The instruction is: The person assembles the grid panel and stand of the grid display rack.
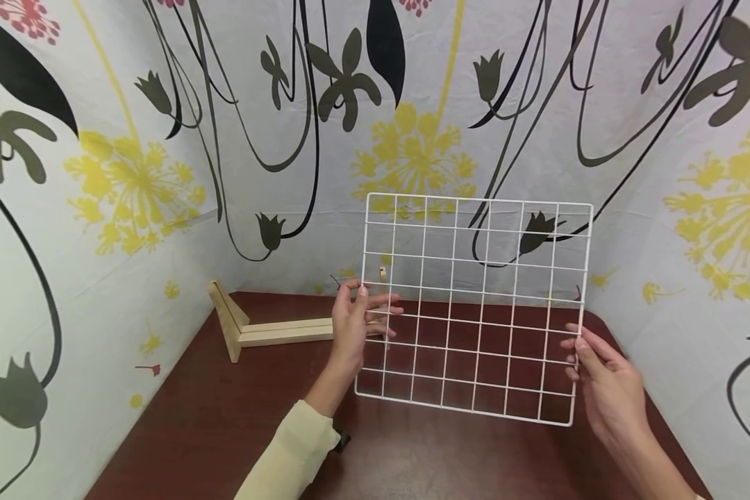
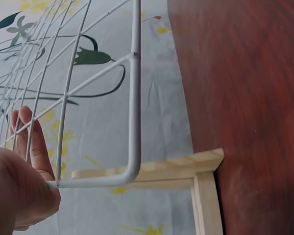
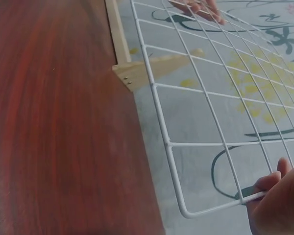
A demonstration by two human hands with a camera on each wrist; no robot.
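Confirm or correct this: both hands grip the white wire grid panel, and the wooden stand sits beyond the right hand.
The side is wrong: the head view shows the wooden stand beyond the left hand, not the right hand. Both do grip the white wire grid panel.

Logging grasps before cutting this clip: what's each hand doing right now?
Left hand: holding the white wire grid by its left edge.
Right hand: holding the white wire grid by its right edge.

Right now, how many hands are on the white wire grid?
2 hands: the left hand grips the left edge of the white wire grid, and the right hand its right edge. No others appear hidden.
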